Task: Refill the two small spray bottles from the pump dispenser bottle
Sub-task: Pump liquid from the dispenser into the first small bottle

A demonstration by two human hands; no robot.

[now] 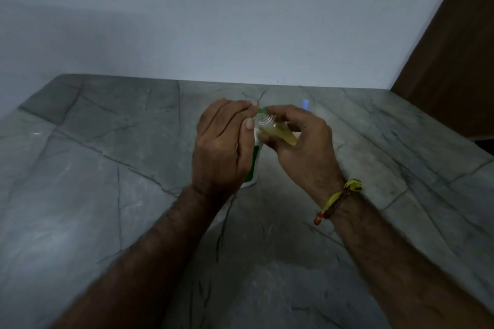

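My right hand (302, 147) holds a small clear spray bottle (283, 136) with yellowish liquid, tilted with its threaded neck toward the left. My left hand (222, 149) pinches a small green piece (261, 110) at that neck with fingertips. Behind and below my left hand stands the white pump dispenser bottle with a green label (254, 165), mostly hidden. A second small bottle with a blue cap (305, 104) shows just beyond my right hand, blurred.
Everything rests on a grey stone countertop (107, 181) with dark veins. A pale wall (213, 21) runs behind it. A brown wooden panel (454, 61) stands at the right. A yellow and red thread band (336, 200) circles my right wrist.
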